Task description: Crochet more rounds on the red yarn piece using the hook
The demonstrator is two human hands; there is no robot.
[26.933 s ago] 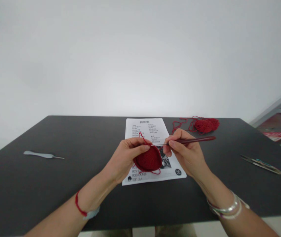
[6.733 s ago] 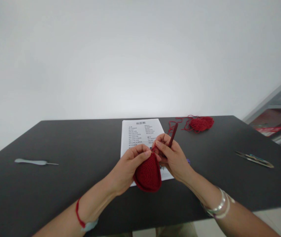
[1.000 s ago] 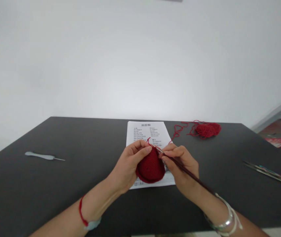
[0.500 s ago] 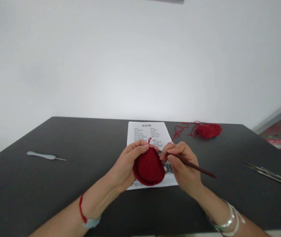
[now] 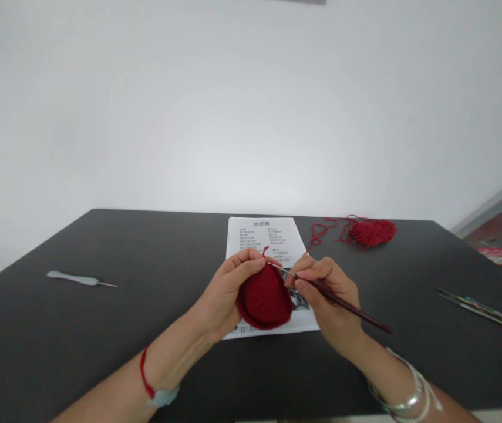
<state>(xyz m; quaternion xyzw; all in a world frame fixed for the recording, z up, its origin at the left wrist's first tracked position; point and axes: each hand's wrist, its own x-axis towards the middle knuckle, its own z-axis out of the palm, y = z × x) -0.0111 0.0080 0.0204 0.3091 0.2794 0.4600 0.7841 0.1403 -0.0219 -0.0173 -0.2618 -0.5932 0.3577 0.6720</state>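
Note:
A round, cupped piece of red crochet (image 5: 263, 298) is pinched at its upper left edge by my left hand (image 5: 228, 288), thumb on top. My right hand (image 5: 332, 294) is closed around the dark red handle of a crochet hook (image 5: 350, 306), held like a pen. The hook's metal tip meets the top edge of the crochet piece, close to my left thumb. A short tail of red yarn sticks up there. Both hands are above a printed sheet (image 5: 259, 238), which they partly cover.
A ball of red yarn (image 5: 373, 232) lies at the back right, its loose strand (image 5: 320, 234) trailing toward my right hand. On the left rests a grey-handled crochet hook (image 5: 77, 278). Slim metal scissors or tweezers (image 5: 475, 306) lie far right on the black table (image 5: 167, 235). A white wall stands behind.
My right hand has tilted the crochet hook a little, its handle end now lower and further right. The crochet piece has shifted slightly left in my left hand.

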